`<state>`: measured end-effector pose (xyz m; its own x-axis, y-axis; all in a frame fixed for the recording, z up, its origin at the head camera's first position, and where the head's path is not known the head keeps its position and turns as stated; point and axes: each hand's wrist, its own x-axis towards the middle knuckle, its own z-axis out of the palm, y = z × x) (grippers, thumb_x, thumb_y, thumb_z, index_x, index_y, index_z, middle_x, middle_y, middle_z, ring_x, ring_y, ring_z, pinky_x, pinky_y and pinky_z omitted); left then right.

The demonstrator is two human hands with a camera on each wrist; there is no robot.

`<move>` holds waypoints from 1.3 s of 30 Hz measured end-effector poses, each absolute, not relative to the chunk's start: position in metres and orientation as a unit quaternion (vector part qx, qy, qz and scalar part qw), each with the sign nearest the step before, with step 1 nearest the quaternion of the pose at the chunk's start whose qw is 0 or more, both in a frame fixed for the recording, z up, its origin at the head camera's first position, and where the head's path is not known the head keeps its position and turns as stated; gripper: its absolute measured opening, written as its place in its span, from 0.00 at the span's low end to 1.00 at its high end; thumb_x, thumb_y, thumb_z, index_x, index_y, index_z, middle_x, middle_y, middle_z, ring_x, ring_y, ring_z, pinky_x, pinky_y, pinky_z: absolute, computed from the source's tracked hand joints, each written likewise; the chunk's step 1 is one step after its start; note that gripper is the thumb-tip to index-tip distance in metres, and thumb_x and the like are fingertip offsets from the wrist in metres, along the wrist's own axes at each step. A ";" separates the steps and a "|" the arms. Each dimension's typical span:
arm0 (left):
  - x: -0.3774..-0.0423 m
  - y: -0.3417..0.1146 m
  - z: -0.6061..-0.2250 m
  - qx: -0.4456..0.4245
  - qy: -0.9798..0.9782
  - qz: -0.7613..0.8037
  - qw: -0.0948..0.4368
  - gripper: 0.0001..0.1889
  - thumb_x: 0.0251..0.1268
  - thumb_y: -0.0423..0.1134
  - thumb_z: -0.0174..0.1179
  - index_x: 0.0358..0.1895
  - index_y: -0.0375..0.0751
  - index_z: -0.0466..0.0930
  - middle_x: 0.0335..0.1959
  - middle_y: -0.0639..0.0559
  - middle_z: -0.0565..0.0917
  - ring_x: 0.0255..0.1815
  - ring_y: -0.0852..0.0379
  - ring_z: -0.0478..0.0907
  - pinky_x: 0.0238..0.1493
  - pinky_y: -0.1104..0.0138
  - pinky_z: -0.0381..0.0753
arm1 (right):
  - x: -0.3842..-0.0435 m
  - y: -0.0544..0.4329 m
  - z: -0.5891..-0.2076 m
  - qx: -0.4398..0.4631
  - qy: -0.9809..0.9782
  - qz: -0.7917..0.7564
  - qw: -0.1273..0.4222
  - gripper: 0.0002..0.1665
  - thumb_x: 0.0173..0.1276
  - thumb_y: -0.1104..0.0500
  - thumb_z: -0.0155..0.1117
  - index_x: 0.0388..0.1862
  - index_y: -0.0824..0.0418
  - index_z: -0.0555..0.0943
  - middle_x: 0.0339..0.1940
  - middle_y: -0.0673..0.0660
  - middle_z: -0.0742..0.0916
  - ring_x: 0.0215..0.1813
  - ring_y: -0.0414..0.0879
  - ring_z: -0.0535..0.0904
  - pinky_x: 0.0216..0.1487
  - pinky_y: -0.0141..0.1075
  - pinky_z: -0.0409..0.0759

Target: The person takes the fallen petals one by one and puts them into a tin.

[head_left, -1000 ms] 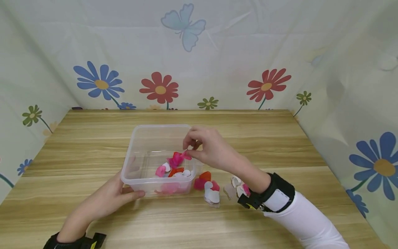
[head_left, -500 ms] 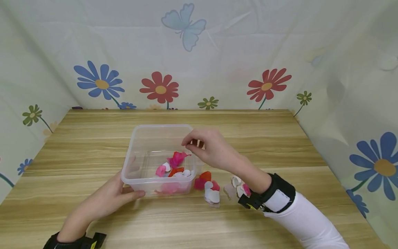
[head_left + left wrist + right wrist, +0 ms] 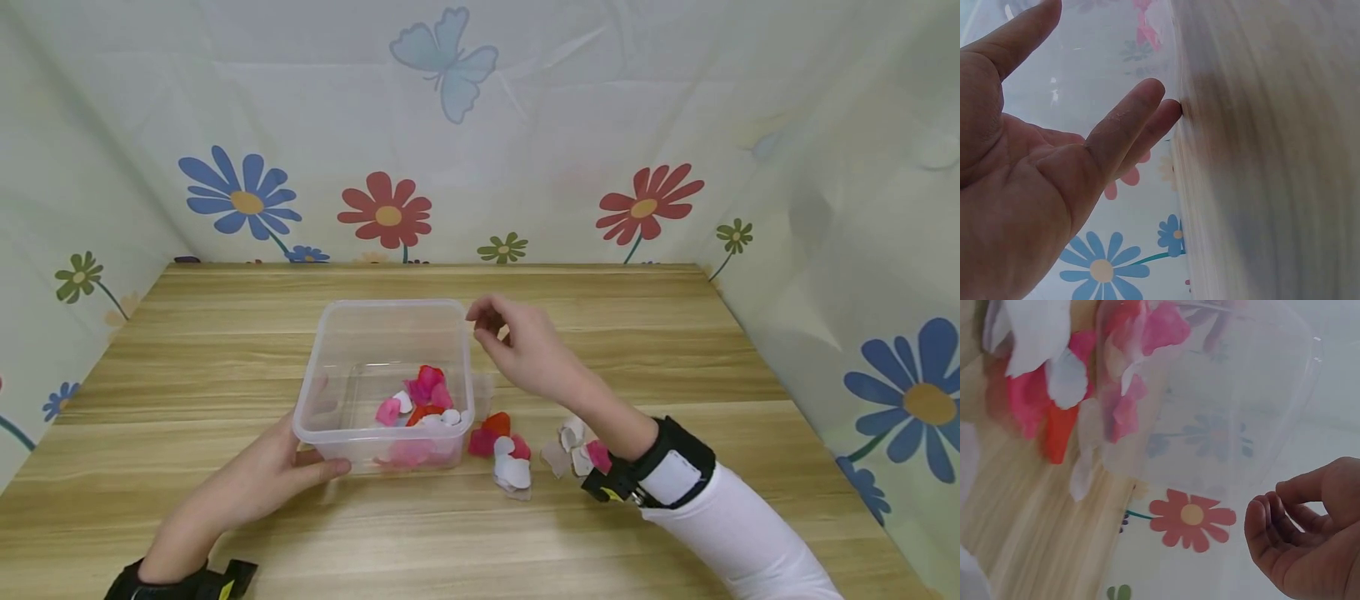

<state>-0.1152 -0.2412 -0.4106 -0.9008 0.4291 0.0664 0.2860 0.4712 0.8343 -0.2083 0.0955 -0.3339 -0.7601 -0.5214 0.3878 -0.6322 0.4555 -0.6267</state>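
Observation:
A clear plastic box [image 3: 390, 325] stands on the table with pink, red, orange and white petals [image 3: 429, 385] inside, mostly toward its right side. My left hand [image 3: 258, 471] steadies it at the near left corner, thumb along the front wall. In the left wrist view, the fingers [image 3: 1124, 122] are straight and lie against the box side. Just beyond the right rim, my right hand [image 3: 517, 342] hovers with fingers loosely bent and nothing between them. The right wrist view shows its thumb [image 3: 1304, 486] near the other fingertips, close to the box rim.
Right of the box lies a small pile of white, pink and orange petals [image 3: 512, 471]. Another group of white and pink petals [image 3: 572, 435] lies farther right, partly under my right wrist. A flower-printed cloth [image 3: 525, 150] hangs behind the wooden table [image 3: 300, 542].
My right hand has let go of a pink petal, which has settled among the others in the box. That hand then moved right and slightly away, off the rim. The left hand stays put.

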 end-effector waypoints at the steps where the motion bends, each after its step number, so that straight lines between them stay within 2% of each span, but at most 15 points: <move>1: -0.115 -0.241 -0.411 0.209 0.854 0.470 0.076 0.59 0.66 0.43 0.73 0.85 0.57 0.33 0.82 0.36 0.50 0.73 0.30 0.63 0.61 0.40 0.74 | -0.210 0.097 -0.336 0.329 -0.855 0.396 0.065 0.09 0.71 0.72 0.65 0.48 0.67 0.79 0.36 0.56 0.84 0.39 0.47 0.79 0.39 0.39 0.84; 10: -0.116 -0.242 -0.412 0.219 0.848 0.477 0.078 0.58 0.67 0.42 0.72 0.84 0.67 0.33 0.80 0.36 0.56 0.70 0.35 0.68 0.61 0.42 0.75 | -0.226 0.100 -0.366 0.276 -0.910 0.303 -0.063 0.08 0.69 0.69 0.68 0.46 0.69 0.81 0.36 0.55 0.83 0.40 0.49 0.78 0.45 0.37 0.81; 13: -0.116 -0.243 -0.413 0.219 0.848 0.476 0.079 0.58 0.67 0.41 0.72 0.84 0.67 0.33 0.80 0.36 0.54 0.71 0.34 0.67 0.61 0.42 0.75 | -0.229 0.100 -0.374 0.283 -0.913 0.280 -0.083 0.08 0.67 0.70 0.69 0.45 0.70 0.82 0.35 0.56 0.84 0.41 0.50 0.79 0.46 0.38 0.81; 18: -0.116 -0.243 -0.413 0.219 0.845 0.481 0.081 0.57 0.66 0.41 0.72 0.84 0.66 0.34 0.80 0.37 0.56 0.71 0.35 0.67 0.61 0.44 0.76 | -0.234 0.099 -0.384 0.307 -0.911 0.261 -0.088 0.10 0.62 0.73 0.67 0.43 0.70 0.83 0.37 0.59 0.85 0.42 0.53 0.80 0.46 0.40 0.81; 22: -0.116 -0.243 -0.412 0.220 0.841 0.487 0.084 0.57 0.67 0.41 0.72 0.84 0.67 0.34 0.79 0.37 0.57 0.71 0.36 0.67 0.61 0.47 0.77 | -0.236 0.099 -0.389 0.326 -0.910 0.240 -0.085 0.11 0.59 0.74 0.66 0.42 0.69 0.84 0.35 0.59 0.85 0.39 0.51 0.78 0.45 0.39 0.80; 31: -0.116 -0.242 -0.413 0.216 0.844 0.483 0.086 0.55 0.67 0.38 0.72 0.84 0.61 0.37 0.76 0.34 0.62 0.65 0.40 0.74 0.57 0.57 0.81 | -0.239 0.096 -0.401 0.339 -0.912 0.211 -0.089 0.12 0.58 0.70 0.75 0.42 0.66 0.84 0.32 0.56 0.83 0.36 0.47 0.74 0.40 0.37 0.77; 36: -0.115 -0.243 -0.413 0.216 0.844 0.483 0.086 0.56 0.67 0.37 0.71 0.84 0.63 0.35 0.77 0.34 0.60 0.67 0.37 0.72 0.59 0.55 0.80 | -0.237 0.096 -0.400 0.333 -0.915 0.207 -0.093 0.10 0.60 0.70 0.74 0.39 0.65 0.84 0.31 0.56 0.83 0.36 0.47 0.74 0.39 0.37 0.77; 39: -0.115 -0.243 -0.412 0.215 0.846 0.480 0.086 0.56 0.67 0.38 0.72 0.84 0.63 0.36 0.77 0.34 0.60 0.65 0.39 0.74 0.58 0.56 0.80 | -0.237 0.097 -0.400 0.327 -0.914 0.218 -0.104 0.07 0.61 0.71 0.73 0.37 0.64 0.84 0.30 0.54 0.83 0.35 0.46 0.75 0.39 0.36 0.78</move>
<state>-0.1154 -0.2425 -0.4124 -0.8926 0.4465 0.0617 0.2823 0.4470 0.8488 -0.2373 0.0967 -0.4004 -0.7645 -0.6430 -0.0463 -0.5524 0.6905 -0.4670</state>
